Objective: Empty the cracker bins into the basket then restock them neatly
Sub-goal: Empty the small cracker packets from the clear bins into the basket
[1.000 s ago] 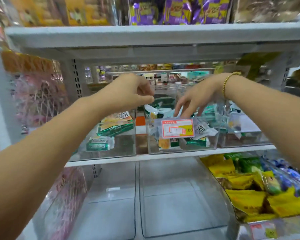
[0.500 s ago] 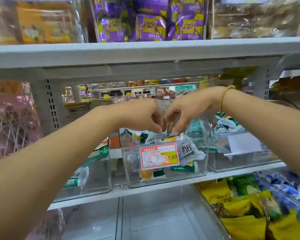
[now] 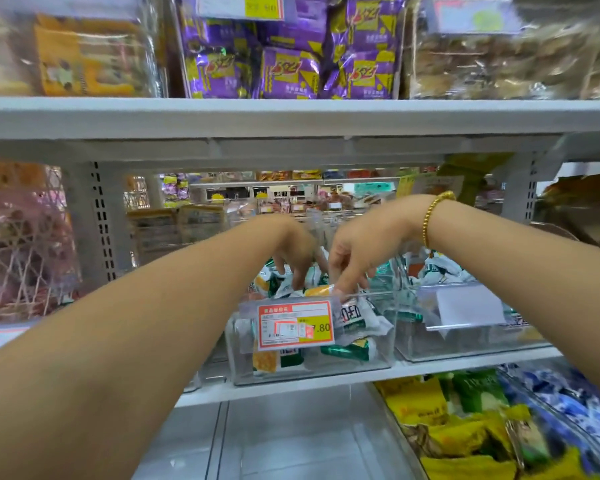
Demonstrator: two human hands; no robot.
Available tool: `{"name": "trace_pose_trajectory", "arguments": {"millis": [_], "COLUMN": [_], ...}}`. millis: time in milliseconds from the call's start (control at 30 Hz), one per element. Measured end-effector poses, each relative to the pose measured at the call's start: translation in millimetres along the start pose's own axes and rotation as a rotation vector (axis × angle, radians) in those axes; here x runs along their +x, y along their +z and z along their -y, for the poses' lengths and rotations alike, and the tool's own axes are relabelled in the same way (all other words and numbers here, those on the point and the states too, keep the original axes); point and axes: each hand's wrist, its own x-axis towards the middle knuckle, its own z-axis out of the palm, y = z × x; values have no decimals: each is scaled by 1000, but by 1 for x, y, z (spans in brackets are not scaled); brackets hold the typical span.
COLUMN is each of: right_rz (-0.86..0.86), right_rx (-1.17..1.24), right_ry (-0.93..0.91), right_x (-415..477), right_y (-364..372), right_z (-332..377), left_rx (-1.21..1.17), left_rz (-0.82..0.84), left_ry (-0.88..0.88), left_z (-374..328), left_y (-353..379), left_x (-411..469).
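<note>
price tag (image 3: 296,325) on front of middle clear bin (image 3: 378,355): reads "7.80" on its yellow patch; small print too blurred | white packet (image 3: 353,315) behind bin wall: large dark letters, cut off, unreadable | upper tag (image 3: 239,5) over purple packets (image 3: 288,72): digits smeared; packet script illegible

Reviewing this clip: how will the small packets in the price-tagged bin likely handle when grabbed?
The packets look like crinkled glossy film, so probably light, floppy-edged and a bit slippery. Heaped loosely in the clear bin, neighbours would likely shift when one is pulled.
</note>
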Motion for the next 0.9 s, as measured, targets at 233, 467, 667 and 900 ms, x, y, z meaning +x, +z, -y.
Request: {"name": "trace_pose_trajectory", "arguments": {"millis": [233, 467, 667, 900], "right_rz": [-149, -207, 153, 389], "right_rx": [38, -29, 214, 129], "right_ry": [67, 143, 263, 305], "right_x": [-16, -11, 24, 29], "right_y": [-23, -37, -22, -20], "right_z": [-5, 2, 1, 10], "left_rx": [31, -59, -53, -46], "left_rz": [-10, -285, -523, -584], "left_ry": [-125, -192, -237, -157], "left_z": [11, 37, 46, 45], "left_y": [-2, -23, -24, -22], "left_x": [-9, -31, -38, -47]}}
